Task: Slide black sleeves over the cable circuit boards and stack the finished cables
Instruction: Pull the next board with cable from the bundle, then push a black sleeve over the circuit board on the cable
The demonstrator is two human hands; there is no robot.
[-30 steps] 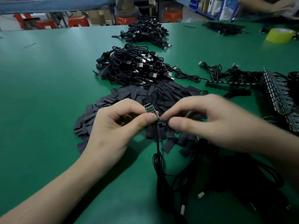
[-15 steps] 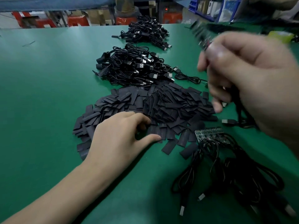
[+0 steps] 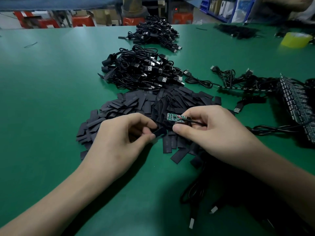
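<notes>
My left hand (image 3: 119,142) pinches one flat black sleeve (image 3: 159,132) between thumb and forefinger, just above the heap of loose black sleeves (image 3: 136,106). My right hand (image 3: 213,132) pinches a cable at its small green circuit board (image 3: 173,116); the bare board points left, toward the sleeve, a short gap away. That cable (image 3: 272,128) trails off to the right. A stack of finished black cables (image 3: 139,72) lies behind the sleeve heap.
A second cable pile (image 3: 155,34) sits farther back. Panels of unsleeved boards with cables (image 3: 296,103) lie at the right. More cables (image 3: 204,193) coil under my right forearm. A yellow tape roll (image 3: 295,40) stands at the far right on the green table (image 3: 51,92).
My right hand swung up and away to the right with the previous cable, then came back low holding a cable with a bare board. My left hand picked a sleeve out of the heap.
</notes>
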